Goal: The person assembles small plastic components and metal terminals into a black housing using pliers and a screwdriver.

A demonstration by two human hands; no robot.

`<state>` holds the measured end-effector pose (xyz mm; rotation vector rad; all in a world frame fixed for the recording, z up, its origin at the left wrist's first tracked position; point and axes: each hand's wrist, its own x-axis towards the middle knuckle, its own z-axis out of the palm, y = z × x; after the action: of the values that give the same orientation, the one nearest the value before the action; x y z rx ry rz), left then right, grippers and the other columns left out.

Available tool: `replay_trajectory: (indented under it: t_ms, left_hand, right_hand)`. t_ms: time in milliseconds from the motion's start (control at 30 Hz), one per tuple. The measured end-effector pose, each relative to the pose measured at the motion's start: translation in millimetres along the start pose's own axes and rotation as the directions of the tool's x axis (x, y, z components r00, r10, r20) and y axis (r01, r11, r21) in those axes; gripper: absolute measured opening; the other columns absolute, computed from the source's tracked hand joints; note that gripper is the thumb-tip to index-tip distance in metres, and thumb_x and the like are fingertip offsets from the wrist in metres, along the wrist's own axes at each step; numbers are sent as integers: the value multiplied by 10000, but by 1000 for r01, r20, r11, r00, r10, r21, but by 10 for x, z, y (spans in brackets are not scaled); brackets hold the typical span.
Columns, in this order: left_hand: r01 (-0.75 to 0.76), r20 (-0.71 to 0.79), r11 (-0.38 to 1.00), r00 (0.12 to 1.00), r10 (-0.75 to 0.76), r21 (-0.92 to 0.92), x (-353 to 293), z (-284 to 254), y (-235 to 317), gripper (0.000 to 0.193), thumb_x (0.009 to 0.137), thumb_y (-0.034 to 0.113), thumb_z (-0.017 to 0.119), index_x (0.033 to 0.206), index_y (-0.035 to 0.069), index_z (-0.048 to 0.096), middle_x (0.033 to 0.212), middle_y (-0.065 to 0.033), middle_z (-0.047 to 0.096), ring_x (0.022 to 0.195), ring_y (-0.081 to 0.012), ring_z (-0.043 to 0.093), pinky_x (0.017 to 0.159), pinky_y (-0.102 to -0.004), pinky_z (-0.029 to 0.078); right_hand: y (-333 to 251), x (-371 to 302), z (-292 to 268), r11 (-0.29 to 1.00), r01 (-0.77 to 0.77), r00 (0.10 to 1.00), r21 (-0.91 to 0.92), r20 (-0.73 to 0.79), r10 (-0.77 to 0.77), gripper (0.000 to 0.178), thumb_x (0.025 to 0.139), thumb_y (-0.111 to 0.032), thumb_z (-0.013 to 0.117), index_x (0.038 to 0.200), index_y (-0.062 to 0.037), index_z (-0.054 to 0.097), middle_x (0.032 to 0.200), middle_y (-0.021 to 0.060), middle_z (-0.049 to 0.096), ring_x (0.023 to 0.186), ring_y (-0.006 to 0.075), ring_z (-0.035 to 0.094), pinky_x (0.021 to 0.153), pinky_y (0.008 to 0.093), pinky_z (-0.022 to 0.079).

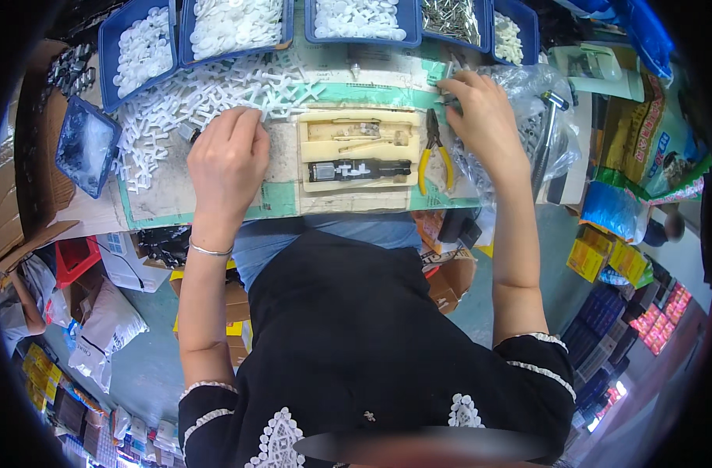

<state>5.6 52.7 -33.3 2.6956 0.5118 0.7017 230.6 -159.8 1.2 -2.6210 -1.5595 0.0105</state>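
Note:
My left hand (229, 160) is closed, fingers curled down at the near edge of a heap of white cross-shaped plastic pieces (168, 105). A small silver-and-dark cylinder (189, 133) sticks out at its left side; what the fingertips hold is hidden. My right hand (484, 117) is bent with thumb and forefinger close together around something small and greyish. Between the hands lies a cream slotted fixture (360, 193). Its near slot holds a black-and-silver motor-like assembly (383, 169) with a white cross piece on it. Yellow-handled pliers (434, 156) lie beside the fixture, below my right hand.
Blue bins (186, 64) line the far side, holding white plastic parts and, in one, metal pins (453, 22). A clear plastic bag (562, 144) and a hammer (543, 140) lie at the right. A small blue tray (88, 148) is at the left. Another person's arm (30, 304) shows far left.

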Motion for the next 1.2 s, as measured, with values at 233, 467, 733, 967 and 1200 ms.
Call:
replay_trajectory:
  t_ms: [233,467,733,967,1200]
  left_hand:
    - [242,-51,898,959,-279,-368,41,-70,41,152,752,-47,607,882,19,647,818,-81,637,651,-154,627,579,-243,489]
    - [463,175,425,809,-561,-778,60,-145,-53,203,802,-63,524,955,-38,654,921,-69,633,716,-119,645,597,-188,473]
    - [485,436,-74,696,-571,-871,-63,-226,-236,261,843,-20,506,1082,-50,605,988,-122,628,799,-128,621,657,-205,479]
    - [474,152,325,724,-673,-819,-204,-800,-307,185,891,68,569,1047,-22,611,915,-88,645,771,-126,619,659,-219,491]
    - [412,-214,907,881,-422,-93,-243,-1406,-1399,83,804,52,619,861,46,679,805,-64,650,741,-178,633,644,-252,487]
  right_hand:
    - [-11,74,85,1000,29,998,10,-52,-29,158,710,-33,598,864,-41,634,829,127,585,789,290,589,718,378,464]
    - [-93,121,96,998,-48,999,34,-17,49,107,706,-29,599,806,-20,561,816,146,567,786,340,601,678,431,491]
    - [-142,215,126,997,15,1000,77,23,-17,53,765,-61,565,780,-22,533,817,139,551,782,342,584,660,436,478]
    - [-116,147,134,875,-14,979,483,-171,110,85,827,-18,574,911,-9,559,851,85,576,730,215,596,624,285,482]
    - [-124,135,344,673,-192,950,714,-37,309,116,906,-67,535,966,15,591,842,54,613,699,89,585,631,220,464]
